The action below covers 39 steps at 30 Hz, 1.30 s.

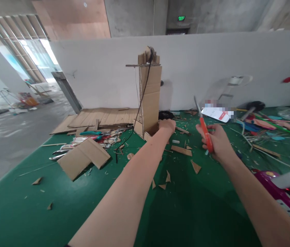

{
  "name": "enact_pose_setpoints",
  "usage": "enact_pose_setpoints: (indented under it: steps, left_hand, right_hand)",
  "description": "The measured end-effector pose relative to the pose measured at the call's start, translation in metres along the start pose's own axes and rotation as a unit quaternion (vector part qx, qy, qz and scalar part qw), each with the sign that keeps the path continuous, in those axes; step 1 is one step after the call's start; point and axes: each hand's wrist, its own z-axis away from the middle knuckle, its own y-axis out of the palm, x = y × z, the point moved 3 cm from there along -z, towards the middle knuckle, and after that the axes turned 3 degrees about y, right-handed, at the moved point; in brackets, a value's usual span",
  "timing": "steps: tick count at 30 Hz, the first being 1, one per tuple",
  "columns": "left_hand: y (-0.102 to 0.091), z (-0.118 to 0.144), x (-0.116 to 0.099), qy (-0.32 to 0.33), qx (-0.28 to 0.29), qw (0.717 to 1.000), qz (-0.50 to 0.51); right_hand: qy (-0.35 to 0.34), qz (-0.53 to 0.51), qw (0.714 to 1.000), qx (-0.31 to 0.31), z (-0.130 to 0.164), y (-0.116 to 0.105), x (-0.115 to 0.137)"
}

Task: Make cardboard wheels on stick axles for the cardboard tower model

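Note:
A tall cardboard tower (150, 96) stands upright on the green table, with a round cardboard wheel (149, 54) on top and a black cord (145, 85) hanging down its front. My left hand (167, 126) reaches to the tower's lower right side, its fingers curled. What they grip, if anything, is hidden. To the right, my right hand (218, 139) is closed round an orange-handled tool (206, 135) with a slim grey blade pointing up, held above the table and apart from the tower. Cardboard scraps (181, 150) lie between and below my hands.
Cut cardboard pieces (83, 157) and teal-handled pliers (91, 133) lie at left, before flat cardboard sheets (104, 117). A phone (216, 114) rests by the white partition (104, 75). Sticks and strips (265, 128) clutter the right, with a magenta device (270, 185) nearer.

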Motion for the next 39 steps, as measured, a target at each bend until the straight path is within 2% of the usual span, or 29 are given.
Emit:
enact_pose_setpoints:
  steps: [2,7,9,11,14,16,19,21,22,23,25,30,34,39]
  left_hand:
    - [-0.003,0.001,-0.003,0.020,0.000,1.000,-0.007]
    - [-0.020,0.019,-0.014,0.083,-0.046,0.995,-0.037]
    - [-0.029,0.038,-0.016,0.087,-0.074,0.993,-0.041]
    - [-0.042,0.064,-0.012,0.078,-0.144,0.986,-0.023]
    - [-0.054,0.110,0.009,0.044,-0.131,0.983,0.124]
    - [-0.060,0.139,0.031,0.028,-0.152,0.948,0.278]
    - [-0.061,0.171,0.068,-0.026,-0.194,0.857,0.477]
    - [-0.057,0.183,0.087,-0.061,-0.232,0.802,0.548]
    - [-0.054,0.186,0.092,-0.060,-0.240,0.783,0.571]
    - [-0.051,0.187,0.095,-0.060,-0.245,0.777,0.577]
    - [-0.048,0.189,0.096,-0.055,-0.252,0.783,0.566]
    - [-0.045,0.191,0.087,-0.054,-0.265,0.805,0.528]
    - [-0.040,0.191,0.093,-0.089,-0.282,0.803,0.517]
    - [-0.039,0.192,0.095,-0.064,-0.304,0.800,0.513]
  right_hand:
    - [0.003,-0.149,0.989,0.020,0.005,0.007,0.006]
    - [0.015,-0.252,0.967,0.041,0.010,0.016,0.011]
    - [0.031,-0.235,0.971,0.041,0.007,0.016,0.007]
    - [0.042,-0.183,0.980,0.059,0.005,0.018,0.001]
    - [0.039,-0.132,0.985,0.101,0.004,0.027,-0.008]
    - [0.017,-0.088,0.985,0.147,0.007,0.038,-0.011]
    - [-0.027,-0.013,0.970,0.240,0.020,0.057,-0.010]
    - [-0.065,0.029,0.956,0.285,0.033,0.067,-0.002]
    - [-0.094,0.047,0.949,0.297,0.041,0.070,0.003]
    - [-0.130,0.062,0.938,0.314,0.049,0.072,0.009]
    - [-0.163,0.090,0.922,0.341,0.063,0.073,0.017]
    - [-0.154,0.113,0.917,0.351,0.074,0.071,0.018]
    - [-0.162,0.146,0.911,0.349,0.076,0.068,0.021]
    - [-0.155,0.176,0.908,0.347,0.081,0.069,0.026]
